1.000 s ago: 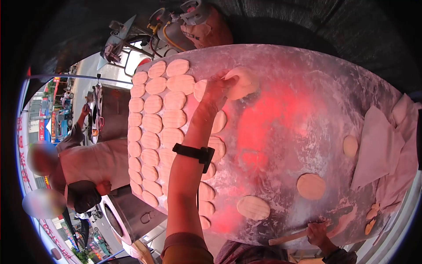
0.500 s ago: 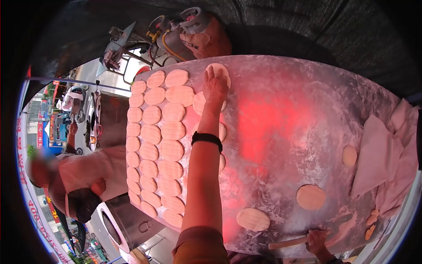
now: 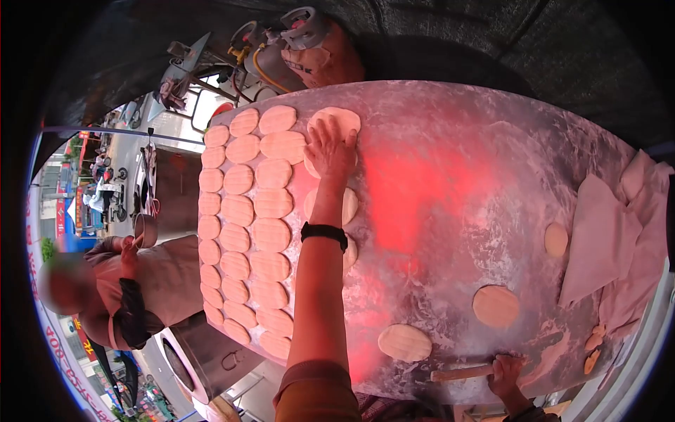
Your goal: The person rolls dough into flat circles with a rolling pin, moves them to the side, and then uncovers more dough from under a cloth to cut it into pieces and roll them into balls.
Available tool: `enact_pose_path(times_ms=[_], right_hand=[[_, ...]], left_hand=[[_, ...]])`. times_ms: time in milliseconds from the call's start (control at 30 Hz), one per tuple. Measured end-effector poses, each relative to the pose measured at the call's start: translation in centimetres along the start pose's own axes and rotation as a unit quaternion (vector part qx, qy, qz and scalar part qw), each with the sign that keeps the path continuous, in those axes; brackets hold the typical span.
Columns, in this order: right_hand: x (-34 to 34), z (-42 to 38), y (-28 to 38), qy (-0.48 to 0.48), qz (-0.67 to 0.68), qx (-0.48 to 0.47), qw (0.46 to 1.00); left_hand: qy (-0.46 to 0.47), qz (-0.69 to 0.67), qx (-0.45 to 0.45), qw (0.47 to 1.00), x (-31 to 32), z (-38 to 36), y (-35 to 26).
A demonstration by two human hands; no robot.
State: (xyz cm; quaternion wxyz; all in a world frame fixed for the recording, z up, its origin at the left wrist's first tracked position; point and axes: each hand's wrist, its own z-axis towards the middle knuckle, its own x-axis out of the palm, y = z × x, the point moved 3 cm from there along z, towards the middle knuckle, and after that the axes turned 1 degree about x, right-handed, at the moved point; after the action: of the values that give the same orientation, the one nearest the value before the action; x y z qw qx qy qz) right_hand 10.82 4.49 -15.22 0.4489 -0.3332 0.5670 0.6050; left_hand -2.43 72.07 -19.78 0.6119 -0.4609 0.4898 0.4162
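Observation:
My left hand (image 3: pixel 330 149), wearing a black wristband (image 3: pixel 324 233), lies palm down with its fingers spread on a flat dough round (image 3: pixel 344 118) at the far end of an unfinished row. Part of another round lies under the palm, and my forearm covers other rounds in that row. At the near edge, my right hand (image 3: pixel 505 375) is closed around one end of a wooden rolling pin (image 3: pixel 460 373), held just over or on the table. A dough round (image 3: pixel 405 342) lies near the pin's tip, another (image 3: pixel 496 306) lies beyond my right hand.
Several rows of dough rounds (image 3: pixel 273 218) cover the left side of the floury table (image 3: pixel 450 260). A smaller dough piece (image 3: pixel 556 240) lies by a cloth (image 3: pixel 598 239) at right. Gas cylinders (image 3: pixel 320 53) stand behind. A co-worker (image 3: pixel 151 281) stands at left near a stove (image 3: pixel 179 362).
My left hand has shifted left and slightly nearer, its fingers spreading, and the dough round under it has moved left. The right hand barely moved. The co-worker's arm has come in closer, holding a pot.

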Motion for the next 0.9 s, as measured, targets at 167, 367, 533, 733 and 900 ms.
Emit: enact_pose_path(times_ms=[167,367,533,733,900], right_hand=[[-0.4,0.5,0.3,0.021,0.012,0.031,0.999],[-1.1,2.2,0.8,-0.030,-0.037,-0.022,0.999],[-0.6,1.0,0.4,-0.012,-0.034,-0.014,0.999],[-0.9,0.8,0.5,0.000,-0.055,0.020,0.998],[-1.4,1.3,0.7,-0.008,-0.043,0.022,0.999]], left_hand=[[0.098,-0.006,0.030,0.995,-1.3,-2.4,0.7],[0.073,-0.011,0.093,0.993,-1.2,1.0,0.6],[-0.046,0.006,0.106,0.993,-2.2,-3.2,0.4],[0.318,-0.398,0.133,0.850,-5.8,-23.4,-12.8],[0.315,-0.312,0.096,0.891,-4.5,-34.2,-17.1]])
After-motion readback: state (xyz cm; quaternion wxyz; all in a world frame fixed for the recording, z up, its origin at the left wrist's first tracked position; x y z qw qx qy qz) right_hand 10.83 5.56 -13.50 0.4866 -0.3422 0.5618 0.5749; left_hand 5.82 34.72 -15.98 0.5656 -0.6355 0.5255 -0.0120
